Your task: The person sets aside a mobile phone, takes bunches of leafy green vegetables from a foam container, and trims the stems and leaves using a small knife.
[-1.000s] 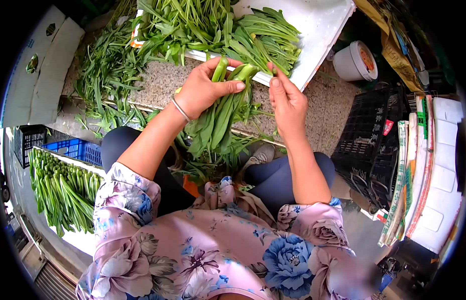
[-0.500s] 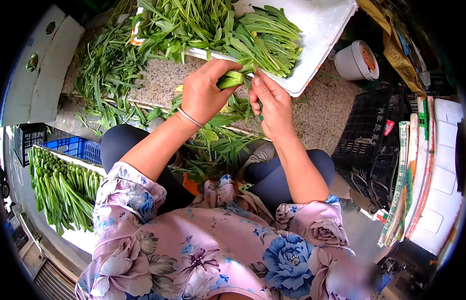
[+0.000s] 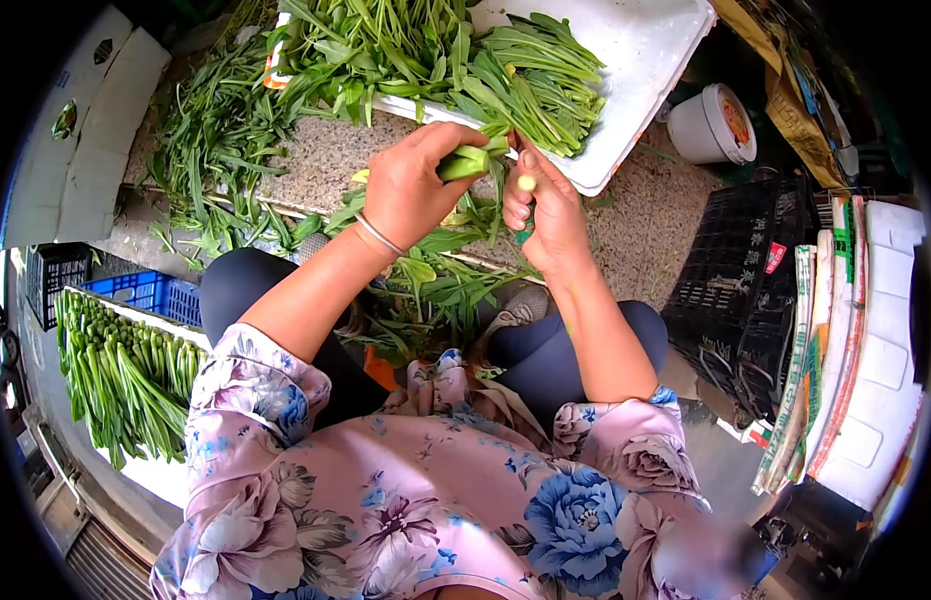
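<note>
My left hand [image 3: 410, 185], with a bangle at the wrist, is wrapped round green stems [image 3: 465, 162] whose cut ends point right. Close beside it, my right hand [image 3: 545, 205] is closed on a small knife [image 3: 526, 232]; part of a green handle shows below the fingers and a bit of blade near the stems. A small pale round stem piece [image 3: 526, 183] shows in front of the right fingers. Beyond the hands, a white foam box [image 3: 635, 60] holds leafy greens [image 3: 535, 80]. Most of the held bunch is hidden under my left hand.
Loose leaves [image 3: 220, 130] lie on the stone ledge [image 3: 330, 165] at left. A white tub [image 3: 710, 125] and black crate [image 3: 740, 280] stand at right. Bundled stems [image 3: 125, 375] sit at lower left near a blue crate [image 3: 155, 297]. A foam panel [image 3: 80, 150] stands at upper left.
My left hand has turned the bunch so its leaves no longer hang in view. My right hand has moved left and down, close to the stem ends. A pale cut piece now shows by its fingers.
</note>
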`<action>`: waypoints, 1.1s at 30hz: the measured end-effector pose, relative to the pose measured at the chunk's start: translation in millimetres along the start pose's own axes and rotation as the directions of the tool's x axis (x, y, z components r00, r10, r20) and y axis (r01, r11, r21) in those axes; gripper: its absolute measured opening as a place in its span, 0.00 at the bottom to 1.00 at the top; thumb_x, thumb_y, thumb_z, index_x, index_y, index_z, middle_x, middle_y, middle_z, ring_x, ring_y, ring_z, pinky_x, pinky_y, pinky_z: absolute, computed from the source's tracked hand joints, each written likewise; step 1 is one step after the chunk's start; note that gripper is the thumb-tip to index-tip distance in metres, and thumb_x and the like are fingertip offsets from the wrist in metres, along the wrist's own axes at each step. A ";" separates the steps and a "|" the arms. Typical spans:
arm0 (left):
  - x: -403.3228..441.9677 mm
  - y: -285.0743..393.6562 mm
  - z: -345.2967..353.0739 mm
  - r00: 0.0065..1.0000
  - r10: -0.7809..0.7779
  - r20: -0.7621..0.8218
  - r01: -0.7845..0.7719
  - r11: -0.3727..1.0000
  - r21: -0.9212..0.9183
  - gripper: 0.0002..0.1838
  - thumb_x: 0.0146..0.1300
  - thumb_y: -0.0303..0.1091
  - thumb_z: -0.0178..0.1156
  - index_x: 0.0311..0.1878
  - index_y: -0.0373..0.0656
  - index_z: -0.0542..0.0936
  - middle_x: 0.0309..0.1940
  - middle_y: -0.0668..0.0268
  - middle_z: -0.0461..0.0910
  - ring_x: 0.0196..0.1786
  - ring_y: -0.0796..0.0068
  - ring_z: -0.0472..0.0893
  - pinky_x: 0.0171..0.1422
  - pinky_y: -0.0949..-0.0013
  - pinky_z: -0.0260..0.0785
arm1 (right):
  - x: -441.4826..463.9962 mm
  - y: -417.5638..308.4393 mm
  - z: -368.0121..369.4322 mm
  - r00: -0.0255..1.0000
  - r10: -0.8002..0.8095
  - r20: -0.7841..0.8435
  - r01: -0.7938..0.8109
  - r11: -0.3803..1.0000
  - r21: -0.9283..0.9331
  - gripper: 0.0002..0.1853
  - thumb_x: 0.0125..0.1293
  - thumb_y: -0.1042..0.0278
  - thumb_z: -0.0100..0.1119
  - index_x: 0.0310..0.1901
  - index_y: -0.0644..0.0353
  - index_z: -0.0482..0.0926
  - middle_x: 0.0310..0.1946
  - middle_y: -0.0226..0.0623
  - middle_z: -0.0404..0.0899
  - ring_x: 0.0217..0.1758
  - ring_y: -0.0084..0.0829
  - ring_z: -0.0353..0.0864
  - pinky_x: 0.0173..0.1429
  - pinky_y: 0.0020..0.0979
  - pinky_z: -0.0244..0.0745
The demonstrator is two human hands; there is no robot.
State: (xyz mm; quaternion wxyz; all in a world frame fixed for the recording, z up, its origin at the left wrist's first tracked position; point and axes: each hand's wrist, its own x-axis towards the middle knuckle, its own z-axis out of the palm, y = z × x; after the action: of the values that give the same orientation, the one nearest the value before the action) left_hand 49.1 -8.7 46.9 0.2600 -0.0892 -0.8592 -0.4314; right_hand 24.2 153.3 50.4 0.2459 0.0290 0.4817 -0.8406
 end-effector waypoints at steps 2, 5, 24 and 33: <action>2.4 -2.0 -1.9 0.982 -0.172 0.078 0.183 0.969 -0.168 0.17 0.45 0.28 0.68 0.41 0.44 0.77 0.31 0.67 0.79 0.33 0.74 0.79 0.37 0.73 0.71 | 2.5 2.2 -2.1 0.997 -0.067 -0.043 0.062 0.993 -0.103 0.18 0.66 0.62 0.52 0.55 0.60 0.73 0.22 0.19 0.63 0.20 0.12 0.57 0.20 0.15 0.53; 4.0 -13.2 -0.6 0.882 -0.343 0.325 0.463 0.762 -0.453 0.18 0.51 0.30 0.68 0.44 0.37 0.74 0.34 0.69 0.78 0.37 0.82 0.76 0.43 0.76 0.71 | -0.1 -0.4 0.2 0.985 -0.153 -0.075 0.126 0.951 -0.282 0.19 0.67 0.60 0.51 0.56 0.60 0.70 0.21 0.22 0.65 0.21 0.14 0.61 0.22 0.16 0.55; 19.6 -37.6 -20.0 0.730 -0.531 0.431 0.647 0.334 -0.685 0.10 0.65 0.36 0.52 0.42 0.39 0.72 0.37 0.62 0.80 0.36 0.77 0.78 0.37 0.74 0.71 | 15.5 -42.5 -50.1 0.899 -0.344 -0.271 0.272 0.924 -0.269 0.15 0.57 0.63 0.64 0.42 0.62 0.79 0.32 0.27 0.77 0.25 0.16 0.68 0.20 0.17 0.60; 2.1 -48.1 8.8 0.769 -0.440 0.464 0.559 0.815 -0.152 0.20 0.57 0.48 0.56 0.40 0.39 0.76 0.31 0.58 0.79 0.36 0.66 0.78 0.43 0.66 0.68 | 5.6 -1.1 -25.6 0.992 -0.123 -0.036 0.085 0.840 -0.535 0.13 0.55 0.70 0.65 0.41 0.65 0.77 0.26 0.28 0.76 0.24 0.16 0.73 0.18 0.13 0.59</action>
State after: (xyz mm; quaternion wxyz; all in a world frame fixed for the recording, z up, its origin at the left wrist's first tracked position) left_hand 25.9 -31.4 10.2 -0.0659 0.0211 -0.8157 -0.5743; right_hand 14.0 172.7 36.0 0.1819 -0.0376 0.7049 -0.6845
